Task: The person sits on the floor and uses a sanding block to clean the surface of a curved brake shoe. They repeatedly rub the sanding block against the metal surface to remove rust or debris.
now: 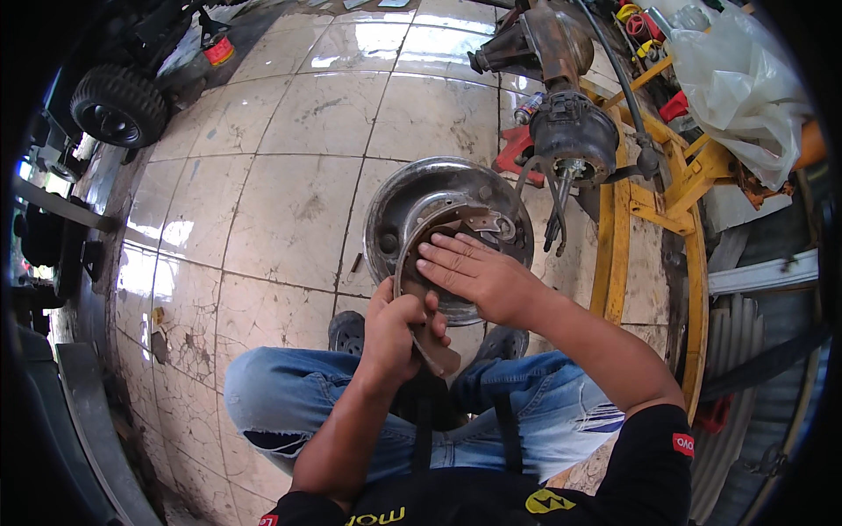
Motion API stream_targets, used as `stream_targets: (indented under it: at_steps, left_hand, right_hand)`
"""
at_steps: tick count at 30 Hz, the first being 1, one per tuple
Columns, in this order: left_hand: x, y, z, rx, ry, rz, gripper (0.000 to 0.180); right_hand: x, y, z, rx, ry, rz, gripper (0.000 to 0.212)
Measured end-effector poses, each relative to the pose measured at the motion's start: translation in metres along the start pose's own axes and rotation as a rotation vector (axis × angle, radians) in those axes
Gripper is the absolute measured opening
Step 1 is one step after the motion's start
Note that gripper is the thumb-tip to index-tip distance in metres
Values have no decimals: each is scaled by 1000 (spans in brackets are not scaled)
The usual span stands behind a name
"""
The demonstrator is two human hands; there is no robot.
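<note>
left: passable over tiled floor (289, 206) | right: yellow frame (697, 298), axle (561, 48) obstruct

A curved, rust-brown metal piece (443, 219) sits near the middle of the frame, partly hidden, its rim arching from centre left over to upper right, where a paler slotted section shows. Below, a brown strip (436, 353), worn-looking and blunt-ended, slants toward the lower edge; whether the two join is hidden.
</note>
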State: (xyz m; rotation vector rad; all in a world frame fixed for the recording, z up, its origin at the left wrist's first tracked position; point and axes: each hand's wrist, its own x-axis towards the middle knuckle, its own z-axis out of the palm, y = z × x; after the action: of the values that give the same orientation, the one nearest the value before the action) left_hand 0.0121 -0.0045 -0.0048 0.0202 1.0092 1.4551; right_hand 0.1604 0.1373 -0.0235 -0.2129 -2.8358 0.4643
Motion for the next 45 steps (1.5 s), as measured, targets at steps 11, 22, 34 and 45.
stream_targets:
  at_steps: [11,22,34,45]
  left_hand:
    - [2,-2,-2,-14,9,-4,33]
    - [1,-3,-1,-12,5,-9,32]
    - [2,-1,0,3,0,10,33]
    - [1,-2,1,15,3,12,33]
  right_hand:
    - [2,12,-2,-16,1,86,50]
    - [-2,-5,2,23,9,-13,51]
    - [3,9,-6,-39,-14,93,48]
    - [1,0,-1,-22,16,41,49]
